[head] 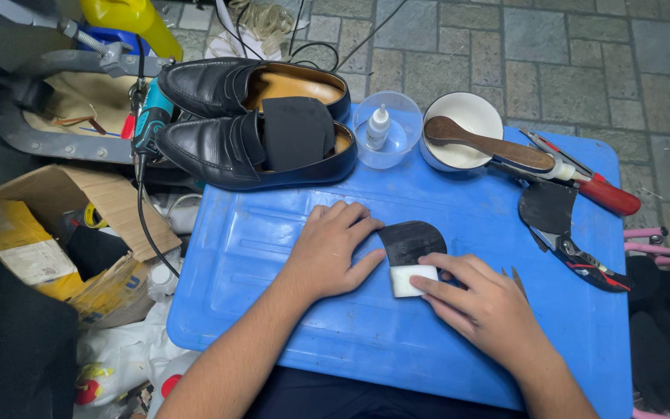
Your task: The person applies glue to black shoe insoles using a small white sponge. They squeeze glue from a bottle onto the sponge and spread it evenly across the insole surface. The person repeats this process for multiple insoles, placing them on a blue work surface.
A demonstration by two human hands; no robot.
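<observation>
Head view: a black half-round rubber heel piece (412,242) lies flat on the blue plastic tabletop (443,334). The left hand (327,252) presses its spread fingers beside the piece's left edge. The right hand (486,306) pinches a small white block (411,280) against its lower edge. Beyond the piece stand two black leather loafers (253,128) and a white bowl (467,116).

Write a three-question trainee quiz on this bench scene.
1. True or false: the left hand presses flat on the black heel piece.
2. What does the right hand hold against the heel piece? A) pliers B) white block C) brush
3. Which thing lies across the white bowl?

Key: 1 true. 2 B, the white block. 3 The brown wooden tool.
</observation>
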